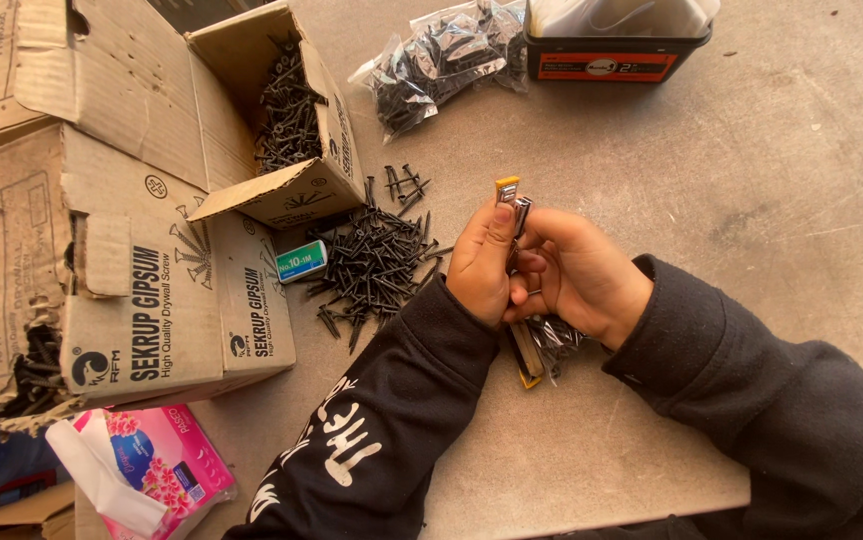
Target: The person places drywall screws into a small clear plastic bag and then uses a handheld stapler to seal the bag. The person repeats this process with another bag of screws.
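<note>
Stapler (511,200) in both hands' grip

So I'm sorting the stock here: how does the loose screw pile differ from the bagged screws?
The loose screw pile lies scattered on the bare table, near the left hand. The bagged screws sit sealed in clear plastic, farther away beside a black container. Both are black screws.

- Grey, scuffed table (771,200) fills the view.
- Warm daylight falls evenly across it, with soft shadows.
- Cardboard boxes (101,250) crowd the left side.
- No walls or windows visible.
</note>
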